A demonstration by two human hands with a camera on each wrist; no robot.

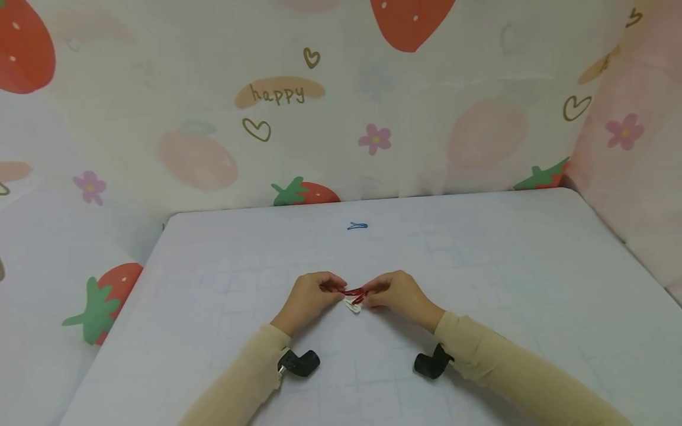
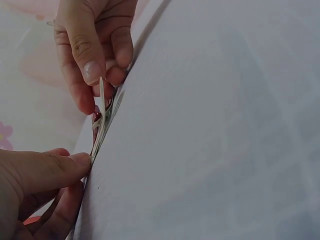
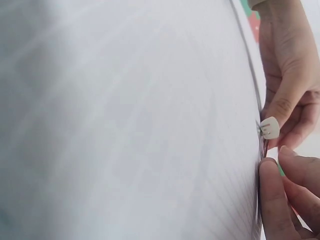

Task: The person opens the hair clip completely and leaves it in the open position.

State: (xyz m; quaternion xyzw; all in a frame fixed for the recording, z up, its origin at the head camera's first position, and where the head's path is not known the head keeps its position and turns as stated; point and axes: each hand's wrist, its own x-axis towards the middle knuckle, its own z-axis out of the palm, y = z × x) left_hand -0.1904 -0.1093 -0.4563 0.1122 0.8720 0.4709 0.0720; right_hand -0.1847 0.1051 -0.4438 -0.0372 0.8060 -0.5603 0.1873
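Observation:
Red snap hair clips (image 1: 353, 292) lie between my two hands at the middle of the table, one crossing close to another. My left hand (image 1: 314, 300) pinches the left end of a red clip between thumb and fingers. At the other end, the fingertips of my right hand (image 1: 398, 297) hold red clip metal. A white snap hair clip (image 1: 353, 306) sits just below the red ones, against them; its pale end (image 3: 270, 128) stands up in the right wrist view. The fingers partly hide how the clips join.
A blue hair clip (image 1: 357, 225) lies farther back on the white table (image 1: 256, 248). A patterned cloth wall (image 1: 330, 142) rises behind the table and at both sides. Each sleeve carries a black wrist camera (image 1: 302, 362).

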